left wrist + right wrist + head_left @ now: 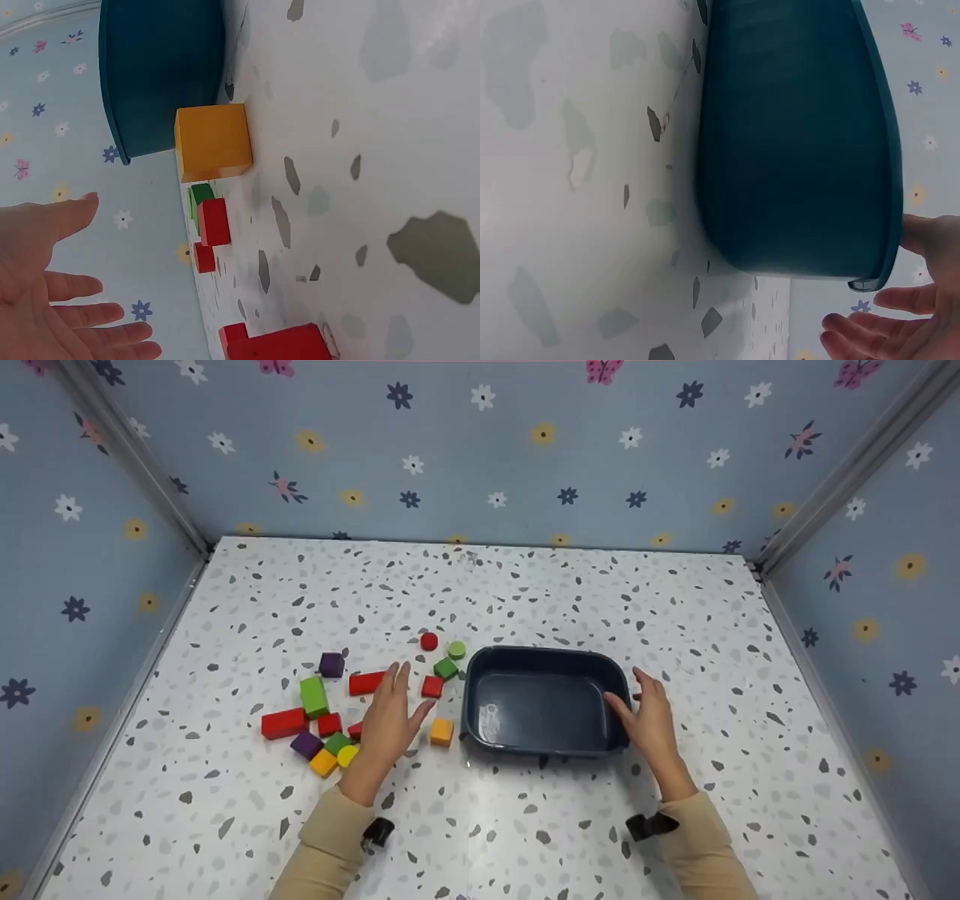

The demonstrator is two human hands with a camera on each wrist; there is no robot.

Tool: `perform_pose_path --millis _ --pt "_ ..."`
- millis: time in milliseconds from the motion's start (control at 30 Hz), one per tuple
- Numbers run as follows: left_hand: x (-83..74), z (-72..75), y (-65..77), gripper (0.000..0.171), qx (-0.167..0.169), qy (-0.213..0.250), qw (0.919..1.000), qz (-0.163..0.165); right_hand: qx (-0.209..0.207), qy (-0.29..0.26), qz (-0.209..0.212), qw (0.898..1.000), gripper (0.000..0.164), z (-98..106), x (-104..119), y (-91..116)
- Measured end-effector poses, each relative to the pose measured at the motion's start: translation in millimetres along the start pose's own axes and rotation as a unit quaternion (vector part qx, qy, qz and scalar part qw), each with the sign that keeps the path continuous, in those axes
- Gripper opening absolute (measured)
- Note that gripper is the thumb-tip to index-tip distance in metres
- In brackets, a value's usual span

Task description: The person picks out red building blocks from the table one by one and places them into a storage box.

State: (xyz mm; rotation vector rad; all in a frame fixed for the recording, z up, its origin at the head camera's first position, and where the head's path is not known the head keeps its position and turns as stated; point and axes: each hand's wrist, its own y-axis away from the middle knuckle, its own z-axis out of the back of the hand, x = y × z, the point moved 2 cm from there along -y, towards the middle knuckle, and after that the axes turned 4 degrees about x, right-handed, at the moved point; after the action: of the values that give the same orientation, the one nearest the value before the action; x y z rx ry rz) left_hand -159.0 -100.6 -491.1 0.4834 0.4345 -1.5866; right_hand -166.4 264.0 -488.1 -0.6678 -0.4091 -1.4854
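Observation:
A dark blue, rectangular plastic basin (546, 709) stands upright on the speckled table, its inside bare. My right hand (651, 720) is at its right end, thumb over the rim and straight fingers spread outside the wall; the right wrist view shows the fingers apart from the basin wall (799, 150). Left of the basin, my left hand (388, 727) hovers over the loose blocks with fingers extended, holding nothing. An orange cube (441, 732) lies between that hand and the basin. Beside the left fingertips are a long red block (367, 683) and a red cube (432, 686).
Left of the left hand lie a light green block (314, 697), a red block (284, 724), purple cubes (331, 665) and a yellow round piece (347, 756). A green cube (445, 668) and a red round piece (429, 641) sit near the basin. Flowered panels (480, 450) enclose the table.

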Motion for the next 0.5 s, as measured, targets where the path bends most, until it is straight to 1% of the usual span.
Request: perform_pose_path --millis 167,267,433,500 --pt "0.5 -8.1 -9.5 0.069 0.011 0.016 0.9996 0.022 -0.005 -0.009 -0.033 0.999 0.059 -5 -1 -9" --pt "1.4 -12.1 -14.5 0.068 0.017 0.024 0.9991 0.032 -0.009 -0.003 -0.044 0.999 0.057 -7 -1 -13" --pt "2.7 -17.8 -22.1 0.066 0.017 0.018 0.9989 0.039 -0.025 0.015 -0.055 0.998 0.051 -12 -2 -18" --pt "3.1 -20.0 -24.5 0.065 0.016 0.014 0.9989 0.041 -0.024 0.021 -0.063 0.998 0.049 -13 -2 -19"
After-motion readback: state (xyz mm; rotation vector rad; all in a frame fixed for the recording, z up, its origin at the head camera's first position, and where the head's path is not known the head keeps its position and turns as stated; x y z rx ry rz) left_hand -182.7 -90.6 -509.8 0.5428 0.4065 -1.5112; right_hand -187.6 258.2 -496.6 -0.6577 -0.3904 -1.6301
